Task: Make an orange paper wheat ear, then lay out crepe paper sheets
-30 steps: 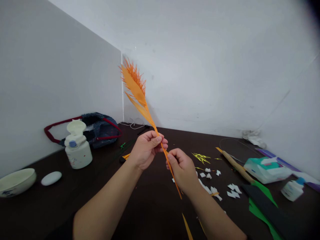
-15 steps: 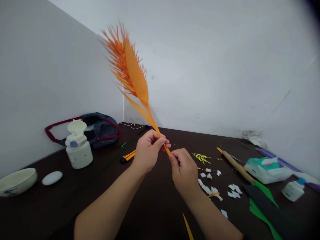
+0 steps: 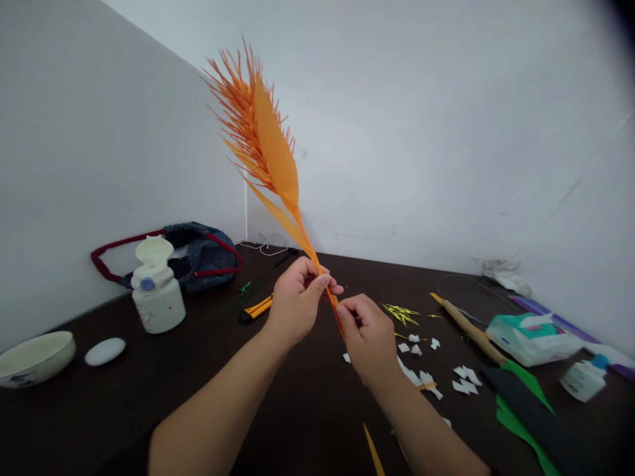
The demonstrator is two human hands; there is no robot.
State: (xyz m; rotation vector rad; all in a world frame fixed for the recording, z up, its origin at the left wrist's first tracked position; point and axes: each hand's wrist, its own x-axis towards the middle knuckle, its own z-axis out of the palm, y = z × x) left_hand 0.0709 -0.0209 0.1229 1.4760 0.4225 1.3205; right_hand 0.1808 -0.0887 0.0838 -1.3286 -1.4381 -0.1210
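An orange artificial wheat ear (image 3: 270, 142) with bristly awns and long leaves is held up, tilted to the left, above the dark table. My left hand (image 3: 300, 294) is closed round its stem, thumb and fingers pinching below the lower leaf. Lower on the same stem, my right hand (image 3: 364, 327) pinches with thumb and forefinger; a thin orange end shows beside the fingers. Near my left forearm lies a yellow-and-black utility knife (image 3: 255, 309). A pointed orange strip (image 3: 373, 449) rests near the table's front edge.
On the left stand a white flip-top bottle (image 3: 159, 297), a bowl (image 3: 37, 357) and a denim bag (image 3: 208, 261). To the right lie white paper scraps (image 3: 465, 379), yellow slivers (image 3: 401, 313), a wooden-handled tool (image 3: 466, 327), green sheets (image 3: 528, 383), a tissue pack (image 3: 533, 337) and a glue bottle (image 3: 584, 378).
The wheat ear has shifted slightly to the right and its blur has cleared. More of the stem's lower end shows by my right hand. Both hands keep their hold.
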